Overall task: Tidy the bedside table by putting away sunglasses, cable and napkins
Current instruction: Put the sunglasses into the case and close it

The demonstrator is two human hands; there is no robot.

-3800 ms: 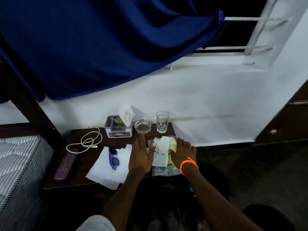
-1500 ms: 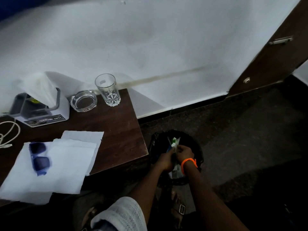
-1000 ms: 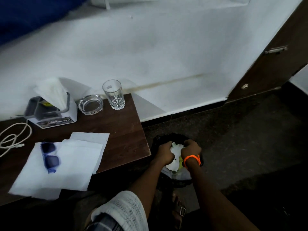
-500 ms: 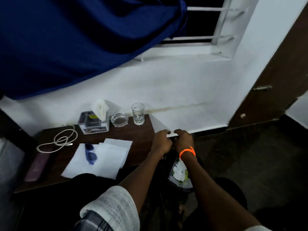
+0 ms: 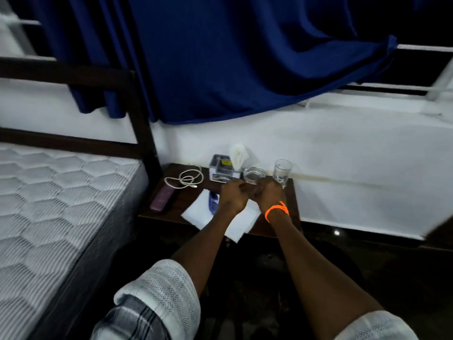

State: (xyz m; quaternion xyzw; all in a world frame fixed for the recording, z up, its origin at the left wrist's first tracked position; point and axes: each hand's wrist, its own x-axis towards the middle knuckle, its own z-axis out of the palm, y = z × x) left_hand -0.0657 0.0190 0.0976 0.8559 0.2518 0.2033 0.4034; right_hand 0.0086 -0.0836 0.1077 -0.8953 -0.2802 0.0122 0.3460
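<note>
A quilted white mattress (image 5: 49,204) fills nine o'clock. On the dark wooden worktop (image 5: 293,204) lie a purple oblong case (image 5: 162,199), a coiled white cable (image 5: 185,179), blue sunglasses (image 5: 212,203) on flat white napkins (image 5: 196,213), a grey tissue holder (image 5: 221,168), a glass ashtray (image 5: 252,173) and a clear tumbler (image 5: 282,171). The left hand (image 5: 232,197) and right hand (image 5: 268,196), fingers curled closed on nothing visible, partly hide the napkins. A blue curtain (image 5: 232,57) hangs at twelve over the white wall (image 5: 343,148).

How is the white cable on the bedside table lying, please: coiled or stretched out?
Coiled. The white cable lies in loose loops on the bedside table, left of the tissue holder, untouched by either hand.
</note>
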